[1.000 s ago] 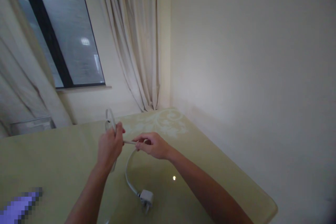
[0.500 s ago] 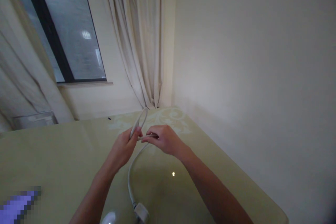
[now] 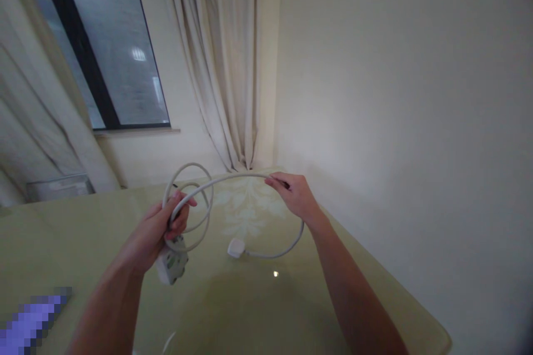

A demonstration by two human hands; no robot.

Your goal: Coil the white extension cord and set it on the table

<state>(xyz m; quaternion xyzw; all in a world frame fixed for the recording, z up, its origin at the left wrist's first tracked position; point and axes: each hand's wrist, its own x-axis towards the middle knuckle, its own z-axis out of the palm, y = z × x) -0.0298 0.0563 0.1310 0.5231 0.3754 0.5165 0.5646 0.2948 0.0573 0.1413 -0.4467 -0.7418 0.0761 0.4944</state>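
1. A smooth off-white painted wall (image 3: 395, 94) runs along the table's right side.
2. The glossy pale-green table (image 3: 95, 233), with a whitish floral pattern (image 3: 245, 211) near its far corner, spreads beneath both hands.
3. Two long cream cloth curtains hang beyond the table's far edge: a slanting left curtain (image 3: 37, 83) and a gathered right curtain (image 3: 225, 66).
4. Between them, above the table's far edge, is a dark-framed glass window (image 3: 112, 39).
5. A pixelated purple shape (image 3: 33, 319) shows at the table's near left; what it is cannot be told.
6. The person's bare left hand (image 3: 160, 227), over the table's left half, curls its fingers and thumb round the looped part of a white round electrical cord (image 3: 233, 176).
7. The bare right hand (image 3: 295, 194), above the table's far right part, pinches the same cord between thumb and fingers. The cord arches between the hands over the table, then bends down below the right hand.
8. A white oblong plastic power strip (image 3: 172, 263) sits just below the left hand, over the table; whether it touches the surface cannot be told.
9. A white block-shaped plastic plug (image 3: 236, 248) ends the cord over the table's middle, between the hands.
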